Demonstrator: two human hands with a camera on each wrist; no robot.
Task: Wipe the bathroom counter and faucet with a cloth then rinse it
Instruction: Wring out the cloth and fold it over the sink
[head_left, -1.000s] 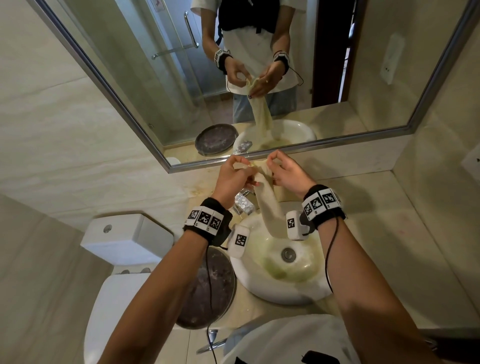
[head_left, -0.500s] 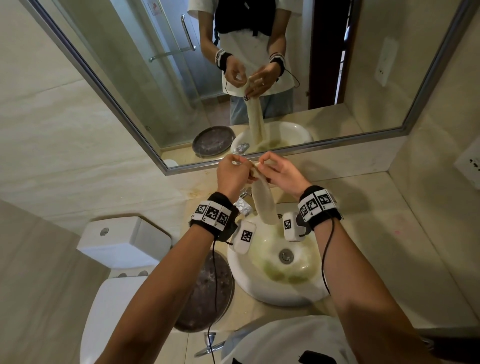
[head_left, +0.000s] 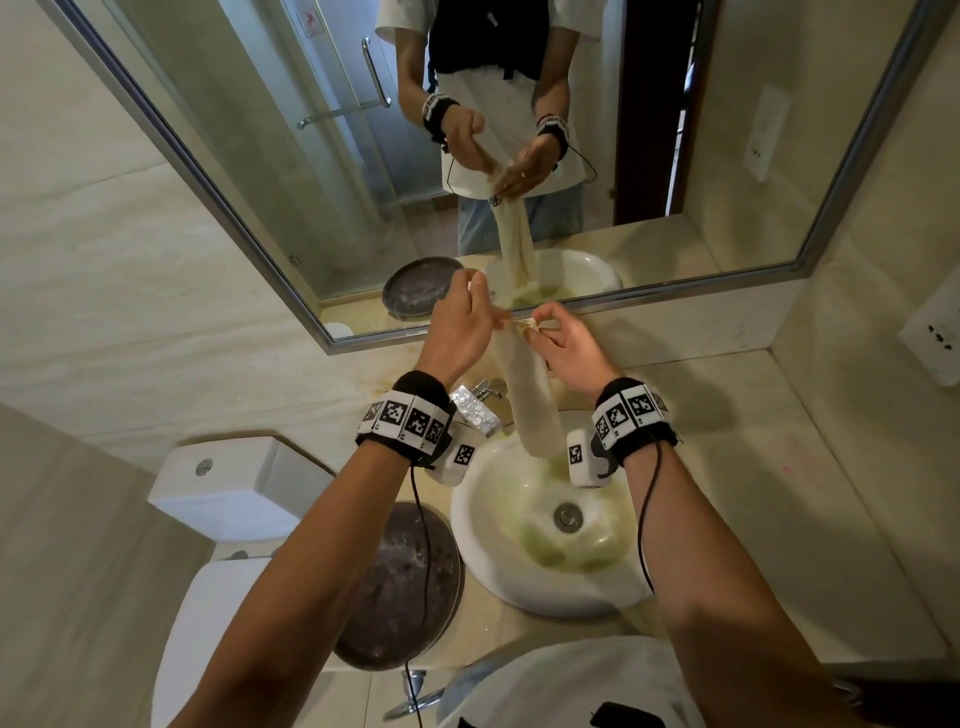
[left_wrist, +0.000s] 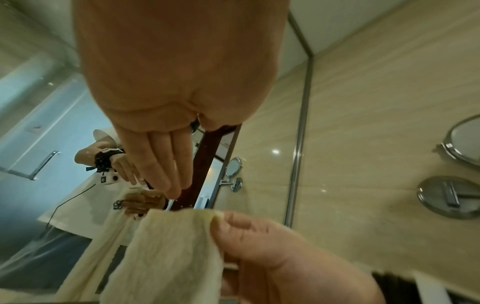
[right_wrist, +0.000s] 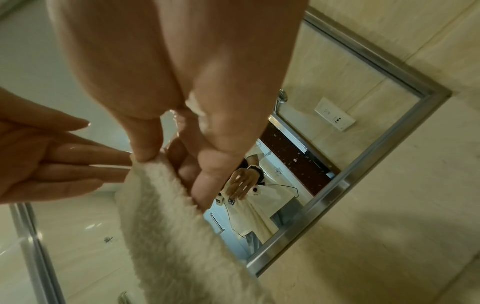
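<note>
- Faucet (head_left: 480, 402): only a chrome patch shows, between the left wrist band and the hanging cloth; spout and handle shape not readable.
- Cloth (head_left: 530, 400): cream, bunched into a long hanging roll. Its lower end reaches the back of the sink (head_left: 483, 551) bowl; whether it touches the bowl cannot be told.
- Cloth top edge is mostly covered by fingers in the head view; wrist views show it better.
- Right hand (head_left: 569, 348): raised over the back of the sink, wrist bent up. Thumb and fingertips pinch the cloth's top edge, seen clearly in the right wrist view (right_wrist: 166, 162).
- Left hand (head_left: 462, 332): raised level with the right, just beside it. Fingers straight and together, pointing at the cloth top (left_wrist: 155, 164). Tips are at the cloth edge; actual contact cannot be confirmed. No curl round the cloth visible.
- Counter (head_left: 727, 467): beige stone; near edge cut off by the person's shirt.
- Mirror (head_left: 727, 156) reflects both hands and the hanging cloth.
- Dark round dish (head_left: 415, 587) left of the sink, partly hidden by the left forearm.
</note>
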